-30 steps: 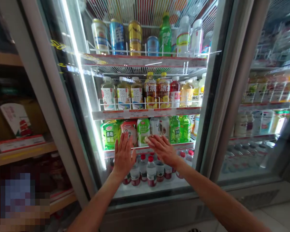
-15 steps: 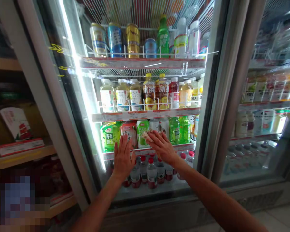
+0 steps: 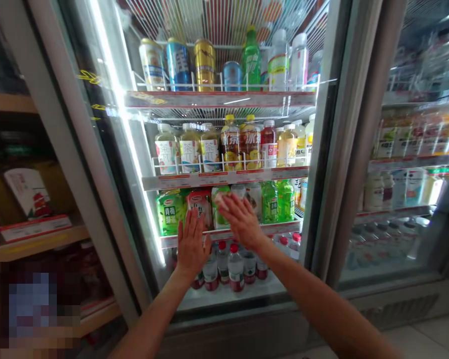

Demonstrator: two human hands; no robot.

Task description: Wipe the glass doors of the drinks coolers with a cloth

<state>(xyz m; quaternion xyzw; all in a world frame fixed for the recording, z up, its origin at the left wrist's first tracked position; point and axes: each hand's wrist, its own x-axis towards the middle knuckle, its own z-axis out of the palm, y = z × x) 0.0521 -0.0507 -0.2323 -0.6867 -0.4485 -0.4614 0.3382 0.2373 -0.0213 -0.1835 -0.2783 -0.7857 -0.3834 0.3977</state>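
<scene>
A: What do we notice first?

B: We notice the bare left hand (image 3: 191, 244), laid flat and wide, with straight fingers side by side. It seems to rest on the smooth, transparent glass door (image 3: 219, 238).

A: And the bare right hand (image 3: 243, 222)?

B: It is also stretched flat, and under its fingertips it holds a pale, soft-looking wad (image 3: 220, 200). The wad is blurred, so we cannot tell whether it is cloth or paper. It lies at the glass, before a green-and-white container (image 3: 217, 219).

A: Which shapes do we see behind the glass?

B: High up, cylindrical metal cans (image 3: 205, 65). Lower, brown bottles with yellow caps (image 3: 241, 147), then glossy green plastic bottles (image 3: 277, 202). At the bottom, clear bottles with red caps (image 3: 235, 267).

A: And the room?

B: A grey metal frame (image 3: 359, 139) borders the door, and a white light strip (image 3: 117, 85) shines inside. On the left we find a tan shelf (image 3: 67, 235); on the right, another glass-fronted cooler (image 3: 411, 194) and pale floor tiles (image 3: 434, 339).
</scene>
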